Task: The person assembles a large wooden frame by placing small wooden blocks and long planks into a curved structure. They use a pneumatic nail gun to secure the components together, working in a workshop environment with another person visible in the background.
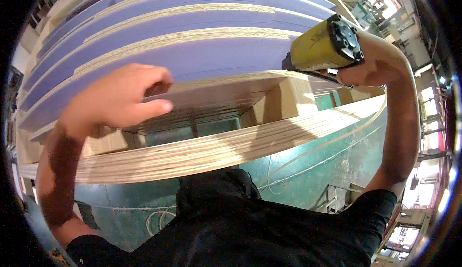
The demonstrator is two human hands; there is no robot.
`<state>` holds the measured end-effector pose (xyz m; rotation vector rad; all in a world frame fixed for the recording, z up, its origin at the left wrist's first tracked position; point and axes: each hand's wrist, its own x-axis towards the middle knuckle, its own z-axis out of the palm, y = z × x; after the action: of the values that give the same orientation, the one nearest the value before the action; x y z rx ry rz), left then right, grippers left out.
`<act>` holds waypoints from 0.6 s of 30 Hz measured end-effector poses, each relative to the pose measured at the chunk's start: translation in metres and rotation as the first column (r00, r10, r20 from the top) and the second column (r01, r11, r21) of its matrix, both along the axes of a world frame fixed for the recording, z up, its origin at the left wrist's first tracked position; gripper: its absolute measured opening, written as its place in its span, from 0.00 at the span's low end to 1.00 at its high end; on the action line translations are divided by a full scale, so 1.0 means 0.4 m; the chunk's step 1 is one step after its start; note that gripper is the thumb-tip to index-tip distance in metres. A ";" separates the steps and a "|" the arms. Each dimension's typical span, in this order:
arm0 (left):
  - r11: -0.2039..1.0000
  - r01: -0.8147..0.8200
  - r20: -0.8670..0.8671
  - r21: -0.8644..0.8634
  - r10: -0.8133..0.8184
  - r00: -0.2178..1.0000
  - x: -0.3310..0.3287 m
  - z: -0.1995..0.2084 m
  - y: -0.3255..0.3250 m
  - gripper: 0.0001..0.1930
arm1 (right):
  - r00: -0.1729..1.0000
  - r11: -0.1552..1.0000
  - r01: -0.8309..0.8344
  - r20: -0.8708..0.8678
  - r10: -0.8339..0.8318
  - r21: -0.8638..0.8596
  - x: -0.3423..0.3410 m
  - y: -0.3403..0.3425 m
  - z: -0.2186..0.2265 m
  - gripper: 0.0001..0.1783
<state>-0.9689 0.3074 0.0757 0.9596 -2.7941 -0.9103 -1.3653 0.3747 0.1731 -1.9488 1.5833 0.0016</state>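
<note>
Green shop floor (pixel 293 195) filled the lower part of the frame, w/ bright windows (pixel 428 139) down the R edge. Yellow nail gun (pixel 313 49) sat upper R of frame, over the R end of the nearest of the purple panels (pixel 207 55). R hand (pixel 378 62) was wrapped round its handle; couldn't tell if a finger was on the trigger, b/c the gun's body hid it. L hand (pixel 118 96) was left of centre, thumb apart from loosely curled fingers, nothing seen btwn them; couldn't tell if it touched wood below.

Main risk, prob.: a slip on a narrow panel edge could send a nail askew, b/c there was little width to bear on. Bare L hand near the same row could get hurt if a shot went stray.

Outward from there: wood block (pixel 298 96) stood btwn the near panel and the layered plywood rail (pixel 192 157), which crossed mid-frame in front of the worker's body and could block a closer stance. Pale hose (pixel 366 122) ran down past the rail, lower R; it could snag there. Loops of line (pixel 150 221) lay lower L, a poss. trip hazard near the feet.
</note>
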 end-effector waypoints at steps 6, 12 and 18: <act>0.999 0.018 -0.114 -0.037 -0.023 0.993 -0.394 -0.084 0.030 0.25 | 0.983 0.982 -0.185 0.015 0.184 0.034 -0.166 -0.017 -0.040 0.26; 0.988 -0.134 0.008 -0.072 0.135 0.991 -0.504 -0.083 0.068 0.33 | 0.967 0.962 -0.252 -0.013 0.254 0.101 -0.185 -0.040 -0.058 0.27; 0.989 -0.149 -0.002 -0.024 0.149 0.989 -0.520 -0.086 0.044 0.33 | 0.977 0.963 -0.211 0.026 0.210 0.167 -0.174 -0.073 -0.054 0.27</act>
<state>-1.1768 0.3251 0.0415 1.1467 -2.6829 -0.8539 -1.4348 0.3457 0.1515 -1.9693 1.3175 0.2087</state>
